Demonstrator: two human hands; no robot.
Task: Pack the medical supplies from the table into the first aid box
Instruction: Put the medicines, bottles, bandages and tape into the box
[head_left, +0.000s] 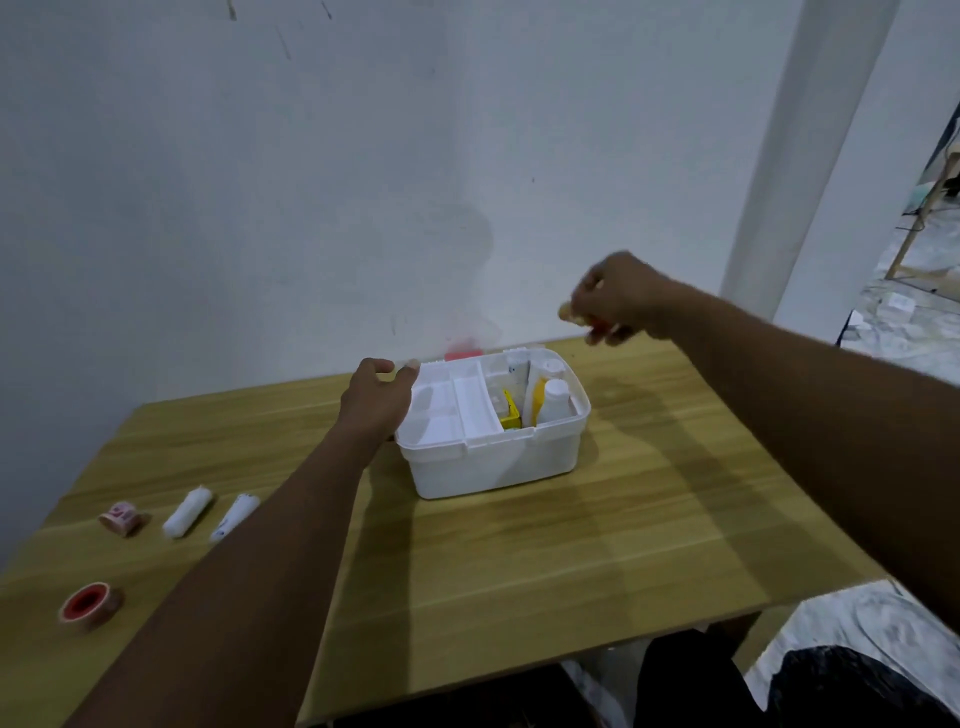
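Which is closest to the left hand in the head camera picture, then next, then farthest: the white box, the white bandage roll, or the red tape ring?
From the left hand:
1. White box: right beside the hand, at its left rim.
2. White bandage roll: nearer the camera, on the table's left side.
3. Red tape ring: farthest, by the near left corner.
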